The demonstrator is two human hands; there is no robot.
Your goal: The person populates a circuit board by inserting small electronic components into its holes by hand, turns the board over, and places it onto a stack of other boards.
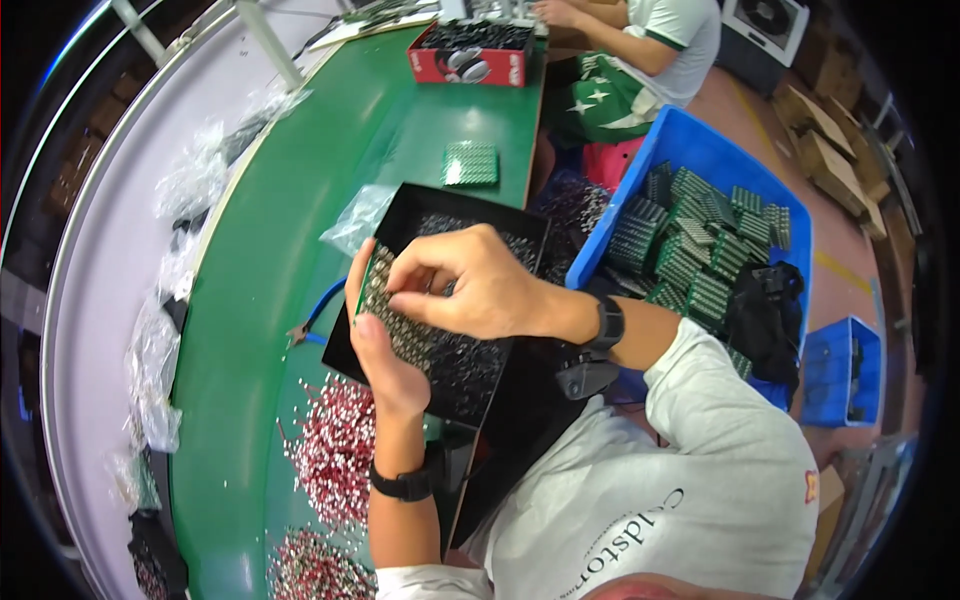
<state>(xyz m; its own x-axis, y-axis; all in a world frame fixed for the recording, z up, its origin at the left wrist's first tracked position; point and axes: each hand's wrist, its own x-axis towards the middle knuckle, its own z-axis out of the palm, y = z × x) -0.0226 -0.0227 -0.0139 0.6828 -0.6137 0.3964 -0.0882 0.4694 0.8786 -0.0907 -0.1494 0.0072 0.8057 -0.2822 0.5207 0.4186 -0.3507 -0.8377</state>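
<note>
My left hand grips a green circuit-board panel by its edge, thumb in front and fingers behind. Rows of small round metallic parts cover the panel. Over its upper part is my right hand, thumb and forefinger pinched at the surface; whatever they hold is too small to make out. Both hands are above a black open box filled with small black parts. Piles of short red, white and black wires lie beside my left forearm.
Blue-handled pliers and a clear plastic bag lie left of the box. Another panel and a red carton are farther along the green table. At right, a blue crate holds several panels. Another person sits beyond.
</note>
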